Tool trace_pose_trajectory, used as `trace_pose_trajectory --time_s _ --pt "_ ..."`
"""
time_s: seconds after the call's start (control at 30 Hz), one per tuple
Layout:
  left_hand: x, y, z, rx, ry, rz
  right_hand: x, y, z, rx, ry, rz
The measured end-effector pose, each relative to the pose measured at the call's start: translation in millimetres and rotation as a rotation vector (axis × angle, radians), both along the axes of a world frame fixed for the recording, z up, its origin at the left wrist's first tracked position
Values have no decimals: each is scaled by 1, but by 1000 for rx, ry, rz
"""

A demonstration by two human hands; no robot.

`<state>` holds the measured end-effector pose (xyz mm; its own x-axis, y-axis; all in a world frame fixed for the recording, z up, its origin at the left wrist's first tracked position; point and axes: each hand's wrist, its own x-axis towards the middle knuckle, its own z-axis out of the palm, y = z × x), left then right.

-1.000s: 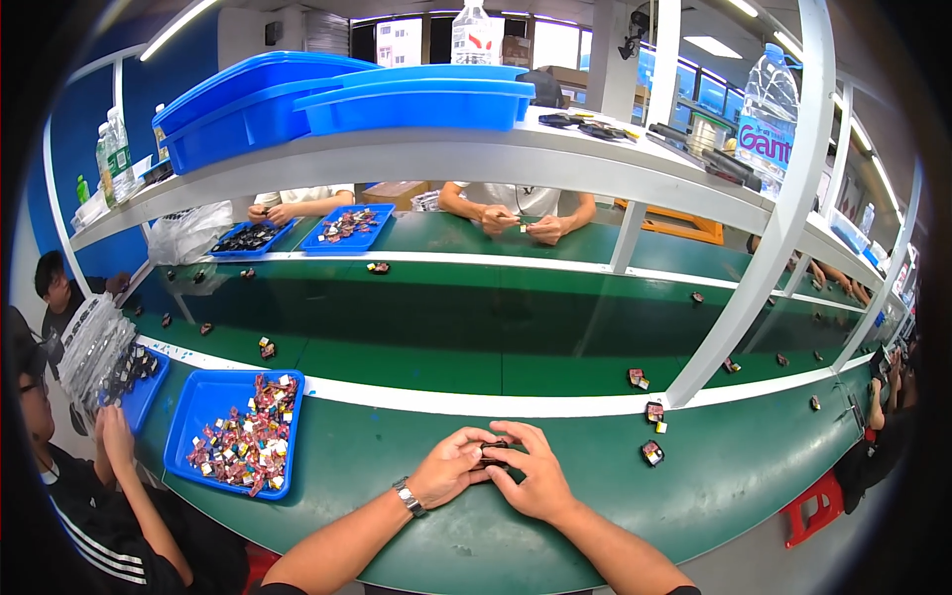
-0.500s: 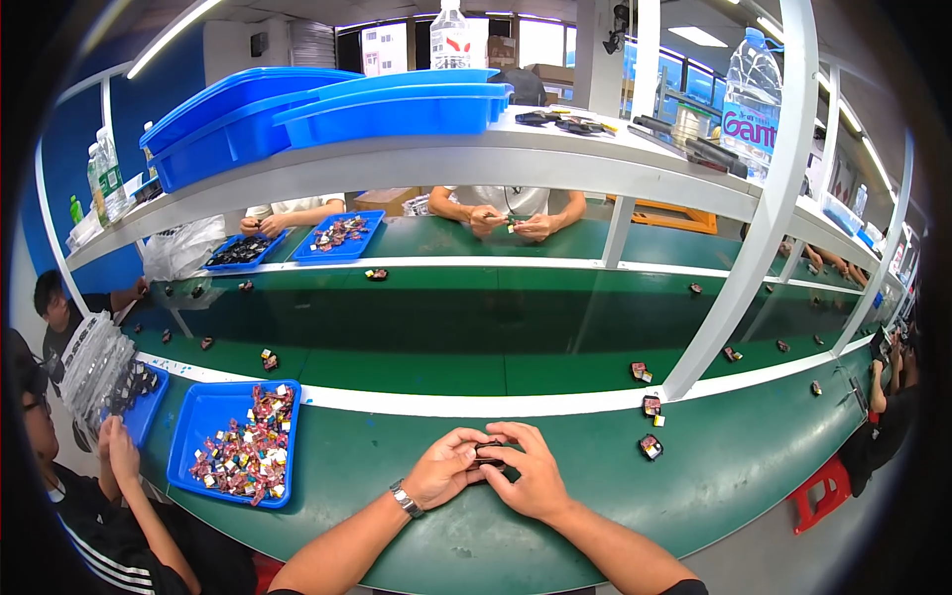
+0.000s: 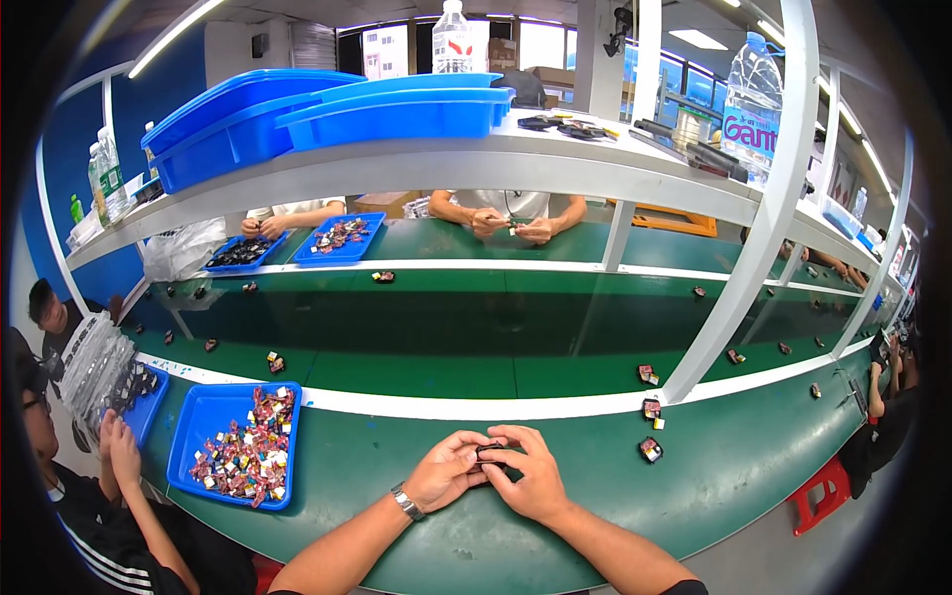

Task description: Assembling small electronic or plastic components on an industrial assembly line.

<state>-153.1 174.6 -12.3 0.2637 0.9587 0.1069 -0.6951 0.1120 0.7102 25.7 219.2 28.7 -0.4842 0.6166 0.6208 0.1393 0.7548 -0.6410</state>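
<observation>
Between my hands, low over the green worktop (image 3: 397,526), is a small black part (image 3: 488,453), mostly covered by my fingers. My left hand (image 3: 446,470), with a metal watch on its wrist, grips it from the left with the fingers curled. My right hand (image 3: 532,474) closes on it from the other side, thumb and fingertips against it. The part's exact kind cannot be made out. To the left of my hands stands a blue tray (image 3: 181,446) heaped with small red-and-black parts bearing white and yellow bits (image 3: 238,456).
Three small assemblies (image 3: 651,449) sit right of my hands near the white rail (image 3: 416,404). Beyond it, a dark green belt (image 3: 436,322) carries scattered parts. A shelf post (image 3: 739,218) rises at right. A co-worker's hands (image 3: 121,451) are at far left, beside another blue tray (image 3: 149,407).
The parts on the belt have shifted slightly to the right. My hands stay in nearly the same place, still around the black part.
</observation>
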Motion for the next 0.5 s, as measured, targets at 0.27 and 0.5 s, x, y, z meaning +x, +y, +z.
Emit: trace_pose_trajectory --time_s 0.27,0.5 --pt "10 -3 6 -32 21 88 3 5 -12 -218 27 68" --pt "9 -5 6 -21 29 176 2 3 -7 -283 16 171"
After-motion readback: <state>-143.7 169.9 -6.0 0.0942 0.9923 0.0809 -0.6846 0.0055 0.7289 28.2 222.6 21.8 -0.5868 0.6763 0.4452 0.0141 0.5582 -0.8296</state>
